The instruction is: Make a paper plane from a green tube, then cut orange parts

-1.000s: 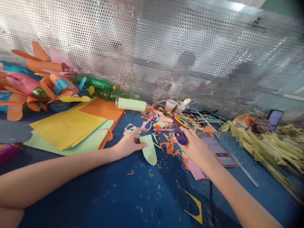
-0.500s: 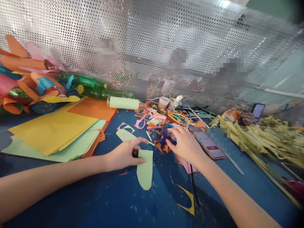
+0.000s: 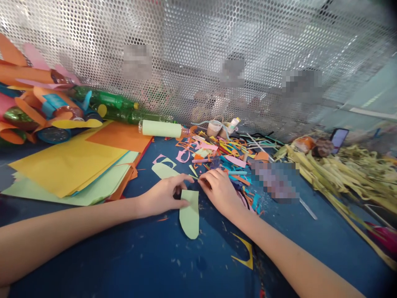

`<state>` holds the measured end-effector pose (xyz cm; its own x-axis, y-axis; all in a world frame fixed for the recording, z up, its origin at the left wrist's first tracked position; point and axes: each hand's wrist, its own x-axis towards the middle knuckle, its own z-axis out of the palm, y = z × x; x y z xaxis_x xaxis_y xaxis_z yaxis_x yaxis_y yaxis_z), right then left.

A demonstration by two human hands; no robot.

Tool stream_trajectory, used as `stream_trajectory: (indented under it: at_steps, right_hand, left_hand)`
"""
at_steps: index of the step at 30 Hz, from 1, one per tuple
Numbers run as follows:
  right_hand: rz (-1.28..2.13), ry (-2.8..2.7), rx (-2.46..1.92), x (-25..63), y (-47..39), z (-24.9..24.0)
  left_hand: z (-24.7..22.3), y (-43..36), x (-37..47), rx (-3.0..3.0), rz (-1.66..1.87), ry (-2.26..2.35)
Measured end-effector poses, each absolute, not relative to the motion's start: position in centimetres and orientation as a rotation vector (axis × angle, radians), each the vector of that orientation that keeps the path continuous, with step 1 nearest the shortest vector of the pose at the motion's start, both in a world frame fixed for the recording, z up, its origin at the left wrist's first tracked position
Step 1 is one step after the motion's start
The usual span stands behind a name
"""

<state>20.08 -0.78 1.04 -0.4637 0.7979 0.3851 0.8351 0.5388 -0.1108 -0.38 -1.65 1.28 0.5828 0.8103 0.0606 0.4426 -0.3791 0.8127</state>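
Note:
A light green paper piece point(image 3: 189, 215) with a rounded lower end hangs from my left hand point(image 3: 163, 193), pinched near its upper left edge by the thumb. Just to the right, my right hand point(image 3: 218, 188) has its fingertips together near a thin green strip by the left index finger; whether they grip it is too small to tell. Behind the right fingers lies a dark purple object point(image 3: 214, 162), partly hidden. Another rounded green piece point(image 3: 163, 170) rests on the blue table beyond my left hand.
Stacked coloured sheets point(image 3: 68, 161) lie at left, below paper-wrapped bottles point(image 3: 56, 111). A green-wrapped bottle point(image 3: 161, 129) and paper scraps point(image 3: 229, 153) are at the back. Dried husks point(image 3: 350, 178) cover the right. A yellow scrap point(image 3: 247, 252) lies in front.
My right hand has let go of the dark purple object and moved left, close to my left hand. The green piece in my left hand has risen slightly.

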Motion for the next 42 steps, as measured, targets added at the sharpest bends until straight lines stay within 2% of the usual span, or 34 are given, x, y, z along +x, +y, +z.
stream_trajectory:
  at_steps: [6,12,42]
  right_hand:
    - [0.191,-2.117,-1.2,20.3,-1.7,1.4]
    - [0.422,-2.207,-1.046,20.0,-2.2,1.1]
    - [0.319,-2.319,-0.908,20.2,-2.1,0.6]
  left_hand:
    - [1.1,-1.5,-0.5,2.021,0.604,0.989]
    - [0.7,-1.3,-0.7,1.981,0.613,0.981]
    - [0.6,-1.0,-0.8,1.983,0.613,0.955]
